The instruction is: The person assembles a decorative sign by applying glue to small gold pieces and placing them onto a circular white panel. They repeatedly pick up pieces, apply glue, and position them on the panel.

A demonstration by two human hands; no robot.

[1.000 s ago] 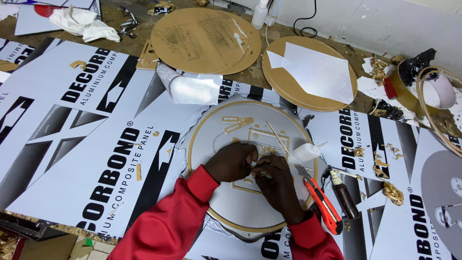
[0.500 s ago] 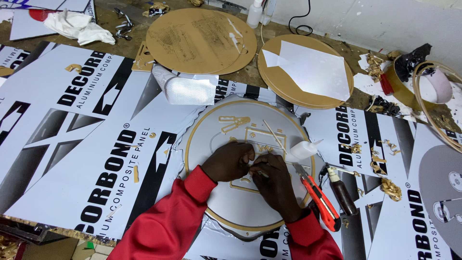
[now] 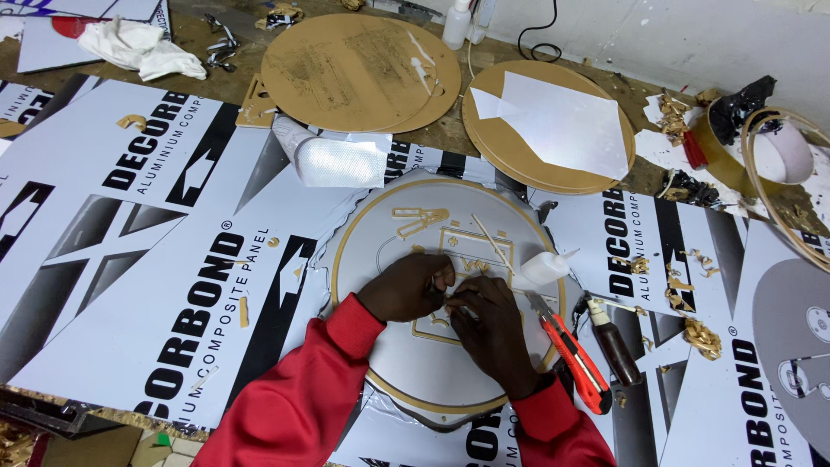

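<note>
The workbench carries printed white composite panels [image 3: 130, 259]. On them lies a round silver disc [image 3: 432, 363] with a gold rim, central and flat. It appears rigid and light; its face looks smooth and easily scratched, so support belongs at the rim. Thin gold cut-out pieces [image 3: 419, 218] sit on its upper half; they look brittle and are best pinched by their edges. The left hand [image 3: 406, 287] and right hand [image 3: 493, 324] meet at the disc's centre, fingertips closed together on a small gold trim piece [image 3: 454, 298], barely visible. A white glue bottle [image 3: 546, 266] and an orange utility knife [image 3: 572, 350] lie just right of the hands.
</note>
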